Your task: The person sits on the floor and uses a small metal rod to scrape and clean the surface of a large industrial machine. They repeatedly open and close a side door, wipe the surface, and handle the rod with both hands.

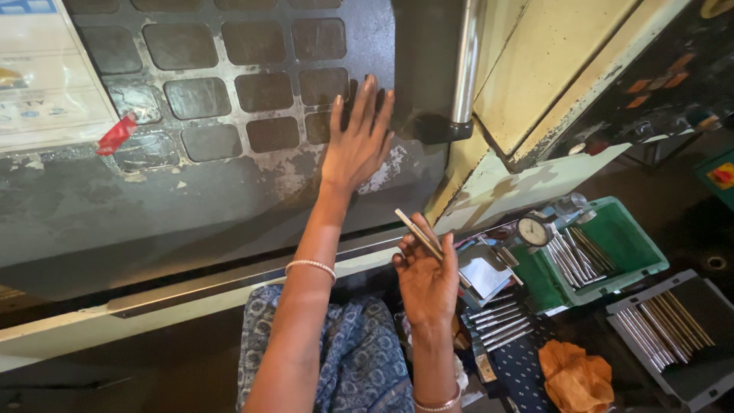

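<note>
Rod (418, 235): thin metal, pinched in right hand (428, 279) between thumb and fingertips. Long axis runs diagonally, upper-left to lower-right, its free end aimed toward the door (191, 191). Left hand (358, 141) grips nothing, flat, fingers spread, palm pressed on the door panel, above and left of the rod and apart from it. Right hand is the nearer. More rods lie in the green tray (634, 245) and grey tray (688, 367) to the right, beside a dial gauge (534, 230) and orange cloth (575, 376).

Worn painted metal door (229, 176)
</note>
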A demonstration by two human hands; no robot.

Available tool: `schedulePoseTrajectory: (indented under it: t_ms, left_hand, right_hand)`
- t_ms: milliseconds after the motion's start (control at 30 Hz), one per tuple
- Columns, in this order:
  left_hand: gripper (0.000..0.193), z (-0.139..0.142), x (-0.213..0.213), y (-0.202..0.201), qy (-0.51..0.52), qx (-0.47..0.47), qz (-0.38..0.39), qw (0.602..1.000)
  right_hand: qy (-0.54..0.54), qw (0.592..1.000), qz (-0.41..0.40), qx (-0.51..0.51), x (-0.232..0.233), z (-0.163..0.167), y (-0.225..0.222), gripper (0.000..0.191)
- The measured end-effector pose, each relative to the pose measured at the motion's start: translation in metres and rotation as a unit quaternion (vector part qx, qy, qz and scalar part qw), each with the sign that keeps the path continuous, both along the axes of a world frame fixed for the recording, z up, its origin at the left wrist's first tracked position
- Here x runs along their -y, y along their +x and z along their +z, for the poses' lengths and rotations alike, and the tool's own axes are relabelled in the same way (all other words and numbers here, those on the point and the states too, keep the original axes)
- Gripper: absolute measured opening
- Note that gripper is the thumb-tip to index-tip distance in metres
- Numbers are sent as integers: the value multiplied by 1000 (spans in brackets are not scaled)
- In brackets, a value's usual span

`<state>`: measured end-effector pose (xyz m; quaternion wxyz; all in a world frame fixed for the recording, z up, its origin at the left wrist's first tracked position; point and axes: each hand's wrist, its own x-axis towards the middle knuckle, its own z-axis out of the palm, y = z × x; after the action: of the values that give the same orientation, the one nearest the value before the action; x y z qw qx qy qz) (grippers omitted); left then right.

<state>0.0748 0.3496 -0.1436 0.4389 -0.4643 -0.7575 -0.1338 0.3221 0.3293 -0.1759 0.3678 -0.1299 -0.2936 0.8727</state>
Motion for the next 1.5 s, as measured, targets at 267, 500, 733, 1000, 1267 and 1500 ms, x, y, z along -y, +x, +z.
schedulePoseTrajectory:
  t_ms: [267,500,733,1000,1267,1500]
  left_hand:
    - [70,1,-2,0,5,30,-14,999]
    - [67,3,3,1,5,13,-20,1000]
    - [65,-3,1,2,39,9,-37,999]
    - [54,-28,-10,-9,60,-11,-59,996]
    - [55,-22,-5,-7,48,-22,-49,997]
    - [57,-19,-4,-4,45,-29,-41,998]
  right_hand:
    - [2,1000,-1,-1,-2,-2,1,67]
    - [3,1000,-4,-2,-1,-3,2,66]
    - [7,1000,-9,7,-2,-2,2,67]
    - [3,1000,-8,4,3,0,0,68]
    - [-2,1000,-1,4,3,1,0,69]
    - [6,1000,-11,12,5,3,-1,68]
